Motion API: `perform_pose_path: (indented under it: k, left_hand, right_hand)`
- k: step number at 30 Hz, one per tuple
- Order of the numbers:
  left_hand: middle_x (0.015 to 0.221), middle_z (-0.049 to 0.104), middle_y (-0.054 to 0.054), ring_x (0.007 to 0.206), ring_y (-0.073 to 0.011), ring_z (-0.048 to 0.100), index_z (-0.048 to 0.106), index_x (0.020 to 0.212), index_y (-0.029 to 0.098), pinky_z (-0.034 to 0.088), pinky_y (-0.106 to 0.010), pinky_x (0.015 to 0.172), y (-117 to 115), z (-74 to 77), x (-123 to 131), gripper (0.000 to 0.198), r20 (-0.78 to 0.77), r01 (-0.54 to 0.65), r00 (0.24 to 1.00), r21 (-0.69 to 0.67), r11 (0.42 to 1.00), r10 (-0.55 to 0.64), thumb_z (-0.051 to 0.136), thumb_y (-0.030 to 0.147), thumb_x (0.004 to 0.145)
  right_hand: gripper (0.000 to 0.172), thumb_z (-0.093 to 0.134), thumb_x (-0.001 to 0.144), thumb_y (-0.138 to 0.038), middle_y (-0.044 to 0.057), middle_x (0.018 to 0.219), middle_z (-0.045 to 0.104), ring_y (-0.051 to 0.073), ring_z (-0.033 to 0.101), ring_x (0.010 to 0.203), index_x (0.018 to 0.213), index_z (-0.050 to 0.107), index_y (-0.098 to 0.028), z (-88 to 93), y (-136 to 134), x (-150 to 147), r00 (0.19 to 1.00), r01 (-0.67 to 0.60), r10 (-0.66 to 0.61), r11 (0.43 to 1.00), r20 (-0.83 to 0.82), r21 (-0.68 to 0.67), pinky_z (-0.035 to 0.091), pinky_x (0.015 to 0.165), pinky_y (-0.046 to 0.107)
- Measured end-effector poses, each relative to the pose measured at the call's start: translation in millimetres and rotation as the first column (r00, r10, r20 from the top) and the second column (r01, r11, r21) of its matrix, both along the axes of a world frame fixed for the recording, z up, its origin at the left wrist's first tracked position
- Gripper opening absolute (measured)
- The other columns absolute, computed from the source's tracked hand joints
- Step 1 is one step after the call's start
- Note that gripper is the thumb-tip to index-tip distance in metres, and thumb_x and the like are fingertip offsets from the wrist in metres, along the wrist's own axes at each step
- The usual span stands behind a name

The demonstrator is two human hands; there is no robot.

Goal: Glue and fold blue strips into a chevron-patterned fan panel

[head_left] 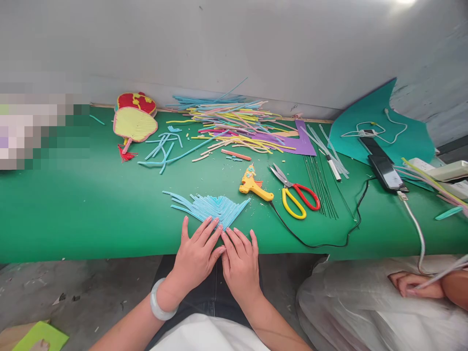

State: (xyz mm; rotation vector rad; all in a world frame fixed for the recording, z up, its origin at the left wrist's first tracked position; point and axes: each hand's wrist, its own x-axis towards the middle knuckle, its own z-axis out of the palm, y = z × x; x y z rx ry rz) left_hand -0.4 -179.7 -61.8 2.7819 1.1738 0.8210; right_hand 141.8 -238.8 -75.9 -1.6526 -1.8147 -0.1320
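Light-blue pipe cleaners (214,207) lie side by side in a fan shape near the front of the green table, with loose ends sticking out at the left. My left hand (197,251) rests flat with fingers stretched out, its fingertips on the lower edge of the fan. Beside it, my right hand (239,256) lies the same way, fingertips touching the fan's lower right edge. Neither hand grips anything. A yellow hot glue gun (254,184) lies just right of the fan, and scissors (290,192) with red and yellow handles lie beyond it.
A heap of coloured pipe cleaners (237,119) lies against the wall. At the left is a round yellow fan (135,124) with a red tassel. Thin wires (320,187), a marker (333,168) and a phone (389,173) lie right. Another person's hand (417,284) shows at lower right.
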Motion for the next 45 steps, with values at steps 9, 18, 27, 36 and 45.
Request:
perform_pose_path:
  k: [9, 18, 27, 36, 45]
  left_hand:
    - [0.138, 0.063, -0.010, 0.130, -0.0279, 0.058, 0.059, 0.133, 0.017, 0.003, -0.062, 0.124, 0, -6.2, 1, 0.037, 0.040, 0.004, 0.999, 0.045, 0.999, -0.005, 0.048, 0.034, 0.102]
    - [0.137, 0.065, -0.010, 0.130, -0.0275, 0.058, 0.060, 0.132, 0.016, 0.003, -0.062, 0.124, 0, -7.5, 1, 0.036, 0.041, 0.005, 0.999, 0.050, 0.999, -0.007, 0.050, 0.034, 0.102]
    - [0.136, 0.065, -0.011, 0.128, -0.0275, 0.060, 0.061, 0.131, 0.017, 0.002, -0.061, 0.124, 1, -3.9, 0, 0.035, 0.008, 0.010, 1.000, 0.068, 0.998, -0.011, 0.050, 0.031, 0.101]
    - [0.136, 0.065, -0.010, 0.128, -0.0268, 0.060, 0.061, 0.131, 0.016, 0.002, -0.060, 0.125, 1, -5.3, 0, 0.035, 0.009, 0.005, 1.000, 0.076, 0.997, -0.006, 0.050, 0.031, 0.101]
    - [0.139, 0.063, -0.009, 0.132, -0.0261, 0.057, 0.061, 0.132, 0.020, 0.003, -0.060, 0.125, -1, -8.4, 1, 0.035, 0.022, -0.017, 1.000, 0.041, 0.999, 0.016, 0.051, 0.034, 0.101]
  right_hand:
    - [0.033, 0.050, 0.101, -0.019, 0.008, 0.129, 0.070, 0.020, 0.059, 0.125, 0.132, 0.060, -0.016, 4.7, 9, 11, 0.999, 0.039, -0.040, 0.998, 0.023, 0.040, 0.023, 0.122, 0.049]
    - [0.041, 0.044, 0.105, -0.034, 0.008, 0.146, 0.057, 0.026, 0.049, 0.137, 0.140, 0.056, -0.017, 7.5, 24, 29, 0.986, 0.038, -0.020, 0.993, 0.165, -0.110, 0.012, 0.122, 0.056]
    - [0.041, 0.044, 0.104, -0.033, 0.009, 0.145, 0.058, 0.025, 0.049, 0.137, 0.141, 0.055, -0.018, 4.5, 23, 28, 0.987, 0.047, -0.031, 0.994, 0.158, -0.103, 0.013, 0.122, 0.056]
    - [0.040, 0.045, 0.104, -0.032, 0.007, 0.147, 0.056, 0.025, 0.047, 0.139, 0.141, 0.055, -0.021, 4.2, 24, 28, 0.986, 0.036, -0.021, 0.995, 0.163, -0.091, 0.014, 0.122, 0.056]
    - [0.052, 0.049, 0.101, -0.022, 0.015, 0.137, 0.060, 0.028, 0.049, 0.138, 0.152, 0.038, -0.019, -16.3, -1, 24, 0.989, 0.134, -0.142, 0.980, 0.047, 0.146, 0.030, 0.117, 0.058]
